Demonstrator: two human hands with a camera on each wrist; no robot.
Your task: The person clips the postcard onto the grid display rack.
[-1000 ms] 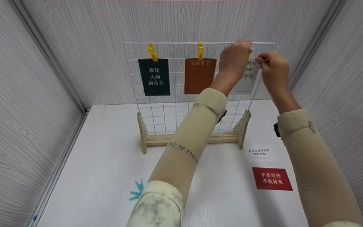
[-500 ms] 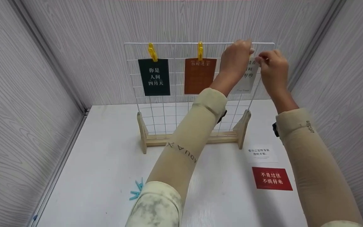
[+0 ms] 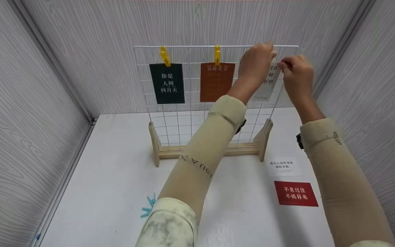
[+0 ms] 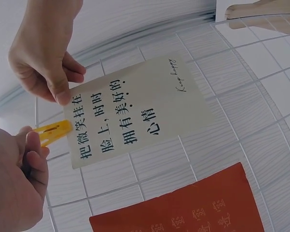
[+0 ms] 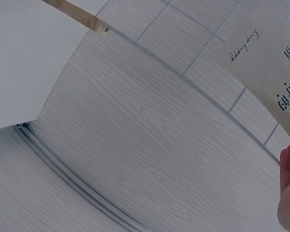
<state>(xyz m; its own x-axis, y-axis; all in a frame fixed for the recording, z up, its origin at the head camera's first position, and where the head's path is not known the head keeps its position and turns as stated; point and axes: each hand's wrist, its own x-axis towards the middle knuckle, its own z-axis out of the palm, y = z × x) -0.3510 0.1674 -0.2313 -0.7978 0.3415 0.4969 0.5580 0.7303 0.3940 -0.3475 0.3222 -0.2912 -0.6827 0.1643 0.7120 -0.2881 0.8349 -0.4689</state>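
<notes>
In the left wrist view, my left hand [image 4: 14,179] pinches the handles of a yellow clothespin [image 4: 62,129], whose tip is at the top edge of a pale card [image 4: 149,106] with dark Chinese writing and "Keep happy". My right hand [image 4: 46,53] pinches the same card near its upper right corner. The card lies against the right part of a white wire grid [image 3: 191,120]. My left hand covers part of the card in the head view. To its left, yellow clothespins hold a dark green card [image 3: 167,84] and an orange-brown card [image 3: 217,84] on the grid.
The grid stands in a wooden base [image 3: 242,150] on a white table [image 3: 115,147]. A white card [image 3: 284,167] and a red card [image 3: 296,194] lie at the right by my right forearm. Blue clothespins [image 3: 148,207] lie by my left sleeve. Grained panels [image 3: 91,27] surround the table.
The pale card's lower part has swung slightly left, and more of its writing is hidden behind my left hand. Both hands stay almost in place.
</notes>
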